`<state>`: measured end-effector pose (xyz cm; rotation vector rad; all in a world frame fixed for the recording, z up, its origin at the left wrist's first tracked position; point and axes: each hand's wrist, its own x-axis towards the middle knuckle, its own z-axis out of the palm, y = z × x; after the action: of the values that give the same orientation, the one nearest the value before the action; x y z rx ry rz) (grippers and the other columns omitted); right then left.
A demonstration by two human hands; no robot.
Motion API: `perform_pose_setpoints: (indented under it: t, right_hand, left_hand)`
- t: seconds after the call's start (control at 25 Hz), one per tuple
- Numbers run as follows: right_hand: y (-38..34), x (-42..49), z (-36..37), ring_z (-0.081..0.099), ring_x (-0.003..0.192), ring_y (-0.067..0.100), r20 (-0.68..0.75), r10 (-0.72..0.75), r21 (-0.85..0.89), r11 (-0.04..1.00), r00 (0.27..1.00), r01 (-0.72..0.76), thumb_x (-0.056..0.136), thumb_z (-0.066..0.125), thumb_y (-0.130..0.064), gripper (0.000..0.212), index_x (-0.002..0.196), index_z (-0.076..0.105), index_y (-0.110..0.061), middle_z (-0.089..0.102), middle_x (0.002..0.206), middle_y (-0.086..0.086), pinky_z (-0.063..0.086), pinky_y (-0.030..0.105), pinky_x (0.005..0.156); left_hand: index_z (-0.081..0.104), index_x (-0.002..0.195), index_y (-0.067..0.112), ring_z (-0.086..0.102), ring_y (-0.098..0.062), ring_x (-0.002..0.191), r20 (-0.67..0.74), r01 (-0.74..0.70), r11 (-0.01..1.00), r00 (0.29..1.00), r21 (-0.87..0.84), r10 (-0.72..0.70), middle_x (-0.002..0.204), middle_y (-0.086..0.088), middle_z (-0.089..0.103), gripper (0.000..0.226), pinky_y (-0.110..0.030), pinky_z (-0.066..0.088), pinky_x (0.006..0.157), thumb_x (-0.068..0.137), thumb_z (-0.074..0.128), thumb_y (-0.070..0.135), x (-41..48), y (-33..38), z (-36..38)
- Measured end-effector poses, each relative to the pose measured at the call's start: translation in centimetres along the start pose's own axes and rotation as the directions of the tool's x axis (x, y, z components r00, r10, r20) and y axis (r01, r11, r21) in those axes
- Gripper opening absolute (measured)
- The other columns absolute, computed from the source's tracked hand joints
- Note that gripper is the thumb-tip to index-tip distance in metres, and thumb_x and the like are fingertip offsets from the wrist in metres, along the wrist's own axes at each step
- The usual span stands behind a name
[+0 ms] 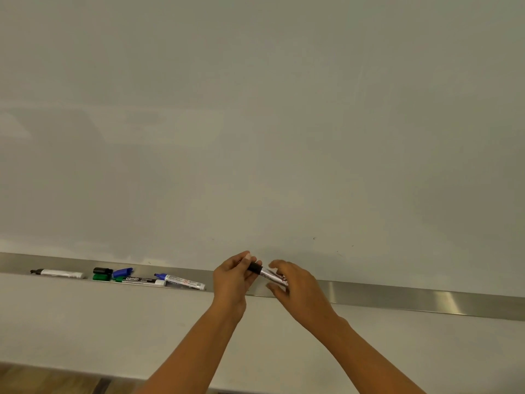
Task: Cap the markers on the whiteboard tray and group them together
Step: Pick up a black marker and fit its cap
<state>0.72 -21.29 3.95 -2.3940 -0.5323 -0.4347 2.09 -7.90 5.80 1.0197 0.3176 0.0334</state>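
Head view puts us in front of a whiteboard with a metal whiteboard tray running along its lower edge, sloping down toward the right of the frame. Our left hand is closed around the black cap end of a marker, fingers curled over it from above. Our right hand sits at the other end of the same marker, thumb and fingers loosely curved around the silvery barrel with red print; we cannot tell how firmly it grips. The marker is held just above the tray, tilted down to the right, and the cap appears seated on it, though the joint is partly hidden by fingers.

Left of our hands, more items lie in the tray. Nearest is a white marker with a blue uncapped tip. Beside it lies a black-labelled marker with a green tip. Further left a loose black cap, a blue cap and a green cap cluster together, touching or nearly so. Well apart at the far left lies a white marker with a black tip, uncapped. A strip of wooden floor shows at the lower left corner.
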Motion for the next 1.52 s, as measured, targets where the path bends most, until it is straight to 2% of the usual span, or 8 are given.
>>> perform_pose_setpoints:
  t: [0.12, 0.28, 0.44, 0.56, 0.72, 1.16, 1.36, 1.52]
  right_hand:
    - [-0.5, 0.0, -0.3, 0.054, 0.070, 0.014, -0.006, -0.014, -0.009, 1.000, 1.000, 0.014, 0.091, 0.044, -0.032, 0.023, 0.106, 0.055, -0.018, 0.063, 0.088, 0.004, 0.046, 0.028, 0.064]
    - [-1.0, -0.3, 0.0, 0.055, 0.056, 0.014, -0.086, -0.058, -0.178, 0.983, 0.995, 0.042, 0.086, 0.005, -0.060, 0.068, 0.108, 0.055, -0.020, 0.064, 0.077, 0.002, 0.034, 0.016, 0.045]
    - [-1.6, -0.1, -0.1, 0.053, 0.051, 0.015, -0.115, -0.013, -0.204, 0.979, 0.993, -0.011, 0.081, -0.005, -0.062, 0.082, 0.106, 0.058, -0.017, 0.065, 0.072, 0.005, 0.035, 0.016, 0.043]
    - [-2.3, 0.1, -0.9, 0.047, 0.060, 0.013, -0.079, 0.062, -0.164, 0.984, 0.995, -0.075, 0.086, 0.012, -0.054, 0.062, 0.106, 0.058, -0.017, 0.064, 0.078, 0.006, 0.025, 0.013, 0.046]
    - [-2.9, 0.5, -1.4, 0.040, 0.049, 0.007, -0.009, 0.215, -0.036, 0.976, 0.977, -0.215, 0.094, 0.041, -0.035, 0.030, 0.090, 0.062, -0.015, 0.049, 0.060, -0.005, 0.025, 0.016, 0.045]
    - [-3.6, 1.1, -2.3, 0.039, 0.045, 0.008, 0.136, 0.374, 0.212, 0.894, 0.918, -0.395, 0.091, 0.049, -0.033, 0.032, 0.077, 0.065, -0.008, 0.058, 0.065, 0.005, 0.035, 0.021, 0.050]
    - [-3.9, 1.3, -2.6, 0.035, 0.040, 0.005, 0.173, 0.406, 0.296, 0.848, 0.897, -0.440, 0.090, 0.050, -0.033, 0.038, 0.054, 0.052, -0.023, 0.048, 0.051, -0.005, 0.031, 0.018, 0.047]
    - [-3.6, 1.4, -2.5, 0.037, 0.042, 0.008, 0.202, 0.425, 0.366, 0.803, 0.882, -0.470, 0.089, 0.051, -0.034, 0.038, 0.053, 0.053, -0.024, 0.050, 0.053, -0.004, 0.034, 0.021, 0.051]
  left_hand:
    - [0.060, 0.083, 0.004, 0.064, -0.023, 0.074, -0.041, -0.047, 0.999, 0.998, -0.023, 0.047, 0.077, -0.012, 0.063, 0.004, -0.022, 0.057, 0.065, 0.085, 0.057, 0.005, -0.3, 0.2, 0.4]
    - [0.063, 0.078, 0.006, 0.066, -0.018, 0.065, -0.052, -0.079, 0.997, 0.996, 0.013, 0.079, 0.073, -0.012, 0.065, 0.008, -0.020, 0.058, 0.059, 0.084, 0.059, 0.010, -0.7, 0.1, 0.7]
    - [0.063, 0.084, 0.003, 0.068, -0.013, 0.057, -0.035, -0.091, 0.996, 0.995, 0.023, 0.091, 0.074, -0.014, 0.065, 0.011, -0.020, 0.058, 0.057, 0.086, 0.057, 0.012, -0.8, 0.2, 1.1]
    - [0.063, 0.085, 0.004, 0.067, -0.016, 0.062, -0.023, -0.097, 0.995, 0.995, 0.037, 0.097, 0.075, -0.013, 0.066, 0.012, -0.022, 0.058, 0.059, 0.087, 0.055, 0.012, -0.9, 0.3, 1.5]
    - [0.063, 0.084, 0.005, 0.068, -0.016, 0.061, -0.005, -0.102, 0.993, 0.995, 0.054, 0.102, 0.074, -0.013, 0.065, 0.013, -0.023, 0.058, 0.060, 0.088, 0.054, 0.012, -0.8, 0.4, 1.8]
    - [0.063, 0.080, 0.008, 0.068, -0.013, 0.059, 0.020, -0.102, 0.994, 0.995, 0.049, 0.101, 0.072, -0.011, 0.065, 0.014, -0.023, 0.058, 0.058, 0.088, 0.053, 0.011, -1.0, 0.7, 1.8]
    - [0.064, 0.080, 0.008, 0.068, -0.014, 0.060, 0.038, -0.101, 0.994, 0.994, 0.051, 0.099, 0.068, -0.008, 0.067, 0.013, -0.022, 0.056, 0.056, 0.088, 0.054, 0.012, -0.7, 0.8, 1.7]
    - [0.064, 0.081, 0.008, 0.069, -0.014, 0.060, 0.042, -0.104, 0.993, 0.994, 0.052, 0.102, 0.062, -0.003, 0.070, 0.013, -0.023, 0.058, 0.056, 0.087, 0.055, 0.014, -0.3, 0.4, 1.7]
